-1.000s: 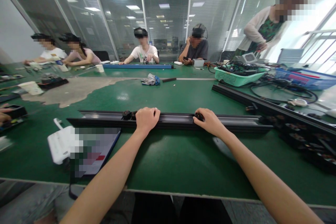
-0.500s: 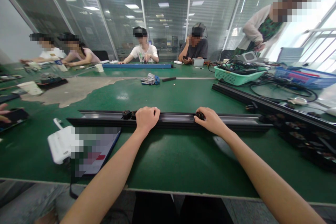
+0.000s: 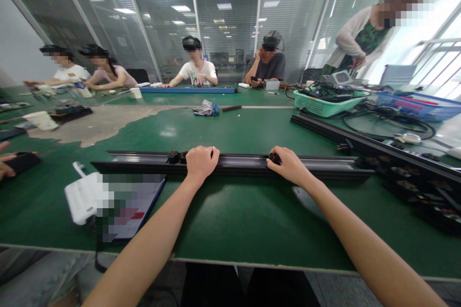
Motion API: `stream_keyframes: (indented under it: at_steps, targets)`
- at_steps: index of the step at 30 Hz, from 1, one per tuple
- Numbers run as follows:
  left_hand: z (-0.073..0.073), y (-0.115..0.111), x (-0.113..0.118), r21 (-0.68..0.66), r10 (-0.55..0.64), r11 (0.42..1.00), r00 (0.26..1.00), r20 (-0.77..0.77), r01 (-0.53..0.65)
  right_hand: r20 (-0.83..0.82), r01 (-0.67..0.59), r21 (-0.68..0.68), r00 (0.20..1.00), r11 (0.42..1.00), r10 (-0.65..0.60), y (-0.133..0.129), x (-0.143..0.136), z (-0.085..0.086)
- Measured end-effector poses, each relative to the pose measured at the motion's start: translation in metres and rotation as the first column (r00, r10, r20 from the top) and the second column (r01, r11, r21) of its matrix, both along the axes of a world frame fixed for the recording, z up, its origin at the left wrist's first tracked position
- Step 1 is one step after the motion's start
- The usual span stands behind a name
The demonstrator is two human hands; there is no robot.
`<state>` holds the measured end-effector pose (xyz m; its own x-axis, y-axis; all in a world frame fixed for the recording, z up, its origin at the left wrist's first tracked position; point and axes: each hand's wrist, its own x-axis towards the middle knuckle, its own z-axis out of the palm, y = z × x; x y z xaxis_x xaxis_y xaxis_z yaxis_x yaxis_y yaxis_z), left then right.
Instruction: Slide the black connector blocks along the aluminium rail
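A long black channel rail (image 3: 241, 171) lies crosswise on the green table in front of me, its grey inner face showing. My left hand (image 3: 202, 162) is closed around the rail left of its middle, fingertips hidden behind the knuckles. Just left of that hand, small black round modules (image 3: 173, 156) sit inside the channel. Farther right, my right hand (image 3: 286, 162) pinches another small black module (image 3: 275, 158) between thumb and fingers, within the channel.
A white device (image 3: 82, 196) and a blue-edged tablet-like sheet (image 3: 135, 208) lie front left. Another long black rail (image 3: 324, 132) runs along the right, beside dark parts. Behind it stand a green basket (image 3: 324, 105) of cables and a blue basket (image 3: 425, 108). Several people surround the table.
Both my hands and the rail stay in place. At the far left, a co-worker's hands have shifted with a dark object. The standing person at right has moved slightly.
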<state>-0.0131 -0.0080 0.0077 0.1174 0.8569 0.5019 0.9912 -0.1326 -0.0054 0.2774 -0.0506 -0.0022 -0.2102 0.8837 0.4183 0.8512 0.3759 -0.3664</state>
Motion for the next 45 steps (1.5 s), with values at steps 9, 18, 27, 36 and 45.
stream_keyframes:
  at_steps: [9, 18, 27, 36, 45]
  targets:
    - [0.0021, -0.0016, 0.0008, -0.031, 0.002, 1.0, 1.0, 0.006, -0.002, 0.014, 0.008, 0.015, 1.0, 1.0, -0.008, -0.0003, -0.0003, -0.0005]
    - [0.002, -0.0018, 0.0019, -0.031, 0.017, 0.999, 1.0, -0.004, -0.017, 0.019, 0.003, 0.009, 1.0, 1.0, -0.003, -0.0001, -0.0004, -0.0003]
    - [0.0027, -0.0018, 0.0018, -0.026, -0.002, 1.0, 1.0, 0.009, 0.002, 0.025, 0.01, 0.02, 1.0, 1.0, -0.01, -0.0005, -0.0004, -0.0008]
    - [0.0011, -0.0012, 0.0015, -0.025, 0.0, 1.0, 1.0, 0.008, 0.0, 0.014, -0.004, 0.012, 1.0, 1.0, 0.003, -0.0005, 0.0002, 0.0007]
    - [0.0027, -0.0019, 0.0025, -0.036, 0.023, 0.999, 1.0, -0.009, -0.023, 0.02, -0.027, 0.006, 0.999, 1.0, 0.026, 0.0009, 0.0047, 0.0006]
